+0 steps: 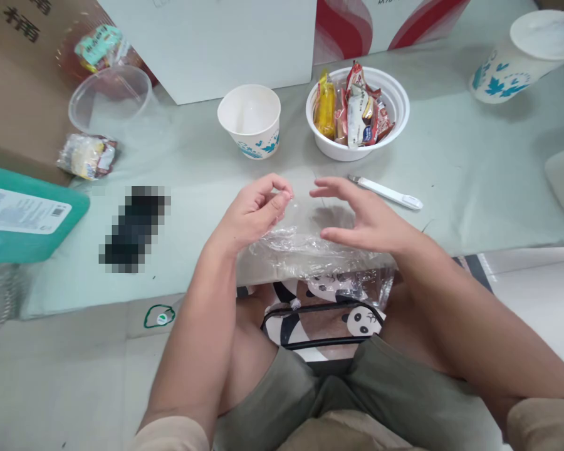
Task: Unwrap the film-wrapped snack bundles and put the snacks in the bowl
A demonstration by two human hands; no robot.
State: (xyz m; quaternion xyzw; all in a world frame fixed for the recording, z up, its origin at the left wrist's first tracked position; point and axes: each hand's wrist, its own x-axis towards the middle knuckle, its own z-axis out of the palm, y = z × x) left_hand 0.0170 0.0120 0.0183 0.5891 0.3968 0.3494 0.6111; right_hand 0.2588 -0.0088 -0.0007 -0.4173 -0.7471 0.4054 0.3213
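Observation:
A crumpled sheet of clear plastic film (305, 241) lies at the table's front edge and hangs down over a panda-print bag (310, 326) by my legs. My left hand (266, 210) pinches the film's upper edge between thumb and fingers. Beside it, my right hand (357, 216) is held over the film with thumb and fingers spread apart, gripping nothing. Just beyond the right hand rests a white utility knife (390, 193). A white paper cup (249, 122) and a white bowl (399, 113) of wrapped snacks (352, 109) stand behind the hands.
At left are a blurred dark object (136, 228), a green container (70, 200), a clear plastic tub (110, 103) and a wrapped snack (89, 156). A white box (235, 44) stands at the back. Another paper cup (512, 62) is at far right.

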